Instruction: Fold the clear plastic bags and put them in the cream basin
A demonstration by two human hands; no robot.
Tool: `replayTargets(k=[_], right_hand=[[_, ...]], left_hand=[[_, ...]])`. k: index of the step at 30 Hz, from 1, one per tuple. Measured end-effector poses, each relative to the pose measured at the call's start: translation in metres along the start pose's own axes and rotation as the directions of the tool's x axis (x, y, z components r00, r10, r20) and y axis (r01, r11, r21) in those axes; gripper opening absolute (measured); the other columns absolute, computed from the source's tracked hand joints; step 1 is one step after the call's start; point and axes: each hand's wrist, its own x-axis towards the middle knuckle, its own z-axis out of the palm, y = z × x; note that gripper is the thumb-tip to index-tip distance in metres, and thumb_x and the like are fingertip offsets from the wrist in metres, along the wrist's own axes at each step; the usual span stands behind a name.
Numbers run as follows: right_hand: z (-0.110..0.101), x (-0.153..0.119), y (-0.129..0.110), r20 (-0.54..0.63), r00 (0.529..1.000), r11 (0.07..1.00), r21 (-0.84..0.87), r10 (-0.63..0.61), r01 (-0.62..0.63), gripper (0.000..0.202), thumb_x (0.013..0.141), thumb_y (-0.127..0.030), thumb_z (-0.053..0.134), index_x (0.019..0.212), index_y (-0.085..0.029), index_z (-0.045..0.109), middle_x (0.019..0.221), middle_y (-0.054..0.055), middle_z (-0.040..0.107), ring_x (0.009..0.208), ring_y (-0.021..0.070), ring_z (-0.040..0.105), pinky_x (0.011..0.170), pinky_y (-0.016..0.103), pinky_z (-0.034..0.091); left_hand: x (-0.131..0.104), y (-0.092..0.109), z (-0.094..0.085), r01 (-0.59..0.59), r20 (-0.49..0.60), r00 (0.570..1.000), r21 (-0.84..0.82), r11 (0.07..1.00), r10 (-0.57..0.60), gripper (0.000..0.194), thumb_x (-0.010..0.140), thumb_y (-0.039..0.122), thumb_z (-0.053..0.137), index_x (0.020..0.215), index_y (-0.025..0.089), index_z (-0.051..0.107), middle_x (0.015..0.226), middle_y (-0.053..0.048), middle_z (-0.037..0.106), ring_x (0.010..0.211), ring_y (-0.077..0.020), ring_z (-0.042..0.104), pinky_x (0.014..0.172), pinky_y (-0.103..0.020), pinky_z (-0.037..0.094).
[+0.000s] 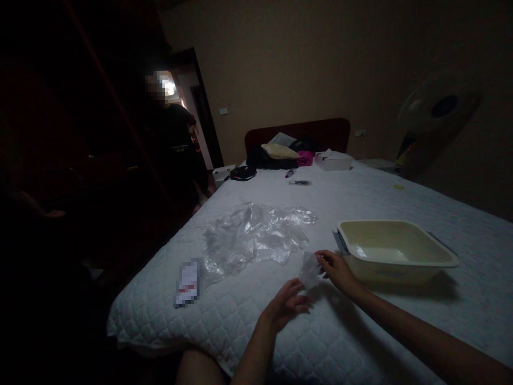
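A small clear plastic bag stretches between my two hands, just above the bed. My right hand pinches its upper right edge between thumb and fingers. At the bag's lower left edge, my left hand has its upper fingertips closed on the plastic, while the lower fingers are loosely curled. Several crumpled clear plastic bags lie spread out beyond my left hand. Just right of my right hand stands a cream plastic basin with grey side handles; its visible inside is bare.
The quilted white bed bears a blurred phone-like object at left. Farther back are a marker, a packaged item, a white box and a pillow. A person stands beyond the bed; a fan is at right.
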Motion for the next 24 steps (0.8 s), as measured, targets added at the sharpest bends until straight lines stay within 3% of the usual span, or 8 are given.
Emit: replayTargets(k=[4,9,15,19,24], right_hand=[[0.003,0.001,0.001,0.040,0.999,1.000,0.005,0.020,-0.020,0.034,0.073,-0.046,0.047,0.085,-0.016,0.057,0.066,0.002,0.060,0.052,0.0140,0.058,0.042,0.023,0.046],[0.011,-0.004,0.008,0.099,0.995,1.000,-0.016,0.012,-0.011,0.033,0.073,-0.046,0.046,0.083,-0.017,0.058,0.063,0.000,0.059,0.052,0.0143,0.058,0.043,0.024,0.045],[0.011,-0.006,0.011,0.107,0.994,0.999,-0.036,0.019,-0.015,0.033,0.073,-0.045,0.046,0.084,-0.017,0.058,0.062,0.000,0.057,0.055,0.0148,0.057,0.046,0.024,0.046],[0.007,-0.005,0.010,0.098,0.995,1.000,0.004,0.009,-0.009,0.035,0.072,-0.046,0.049,0.090,-0.017,0.057,0.064,-0.001,0.057,0.056,0.0142,0.057,0.048,0.025,0.048],[0.005,-0.003,0.009,0.103,0.994,0.996,0.075,0.038,-0.046,0.039,0.069,-0.049,0.053,0.092,-0.017,0.055,0.061,-0.002,0.056,0.055,0.0142,0.057,0.048,0.026,0.047]], left_hand=[[0.003,-0.001,-0.002,0.011,-0.019,1.000,0.055,0.998,-0.010,0.064,0.059,0.039,0.074,0.114,0.023,0.045,0.117,-0.009,0.047,0.081,-0.0191,0.059,0.065,-0.029,0.045],[0.004,-0.003,-0.004,0.033,-0.056,0.998,0.138,0.990,-0.025,0.056,0.068,0.042,0.066,0.114,0.020,0.044,0.085,-0.004,0.055,0.059,-0.0107,0.054,0.051,-0.022,0.041],[0.006,-0.008,0.000,-0.032,-0.056,0.998,0.174,0.984,0.042,0.061,0.056,0.046,0.074,0.102,0.017,0.047,0.069,0.001,0.051,0.056,-0.0081,0.051,0.048,-0.018,0.037],[0.013,-0.011,0.004,-0.018,-0.158,0.986,0.241,0.970,0.058,0.060,0.058,0.054,0.068,0.100,0.019,0.043,0.061,0.005,0.050,0.044,-0.0070,0.047,0.040,-0.018,0.033],[0.020,-0.014,0.013,-0.040,-0.320,0.936,0.324,0.945,0.149,0.056,0.055,0.054,0.069,0.089,0.018,0.043,0.055,0.007,0.047,0.037,-0.0055,0.044,0.034,-0.016,0.028]])
